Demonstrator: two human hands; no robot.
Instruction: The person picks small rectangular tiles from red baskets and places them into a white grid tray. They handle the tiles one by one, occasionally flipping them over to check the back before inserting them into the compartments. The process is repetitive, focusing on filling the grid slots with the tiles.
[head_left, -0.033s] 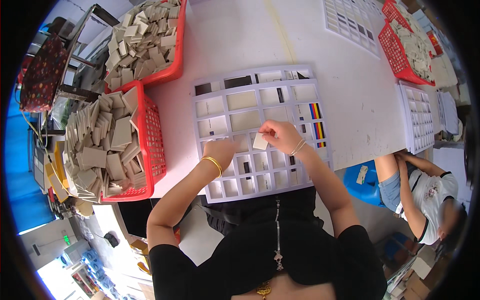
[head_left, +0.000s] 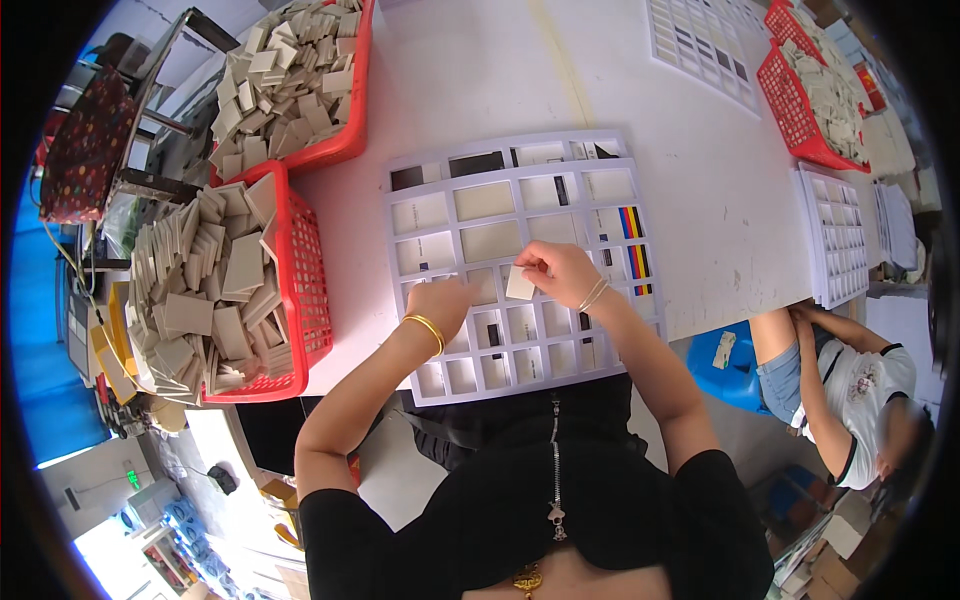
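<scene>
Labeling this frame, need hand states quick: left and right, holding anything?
Left hand: closed, resting on the white grid board; whether it holds anything cannot be told.
Right hand: closed on a small beige tile, held over the board.

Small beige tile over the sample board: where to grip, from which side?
Probably by its bare lower edges, coming from above. The tile is thin and flat, the right hand already pinches its upper right corner, and the left hand rests on the board beside it.

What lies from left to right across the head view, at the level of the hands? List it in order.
Red basket of beige tiles → left hand → small beige tile → right hand → colour stripes on the white sample board → stack of white boards.
</scene>
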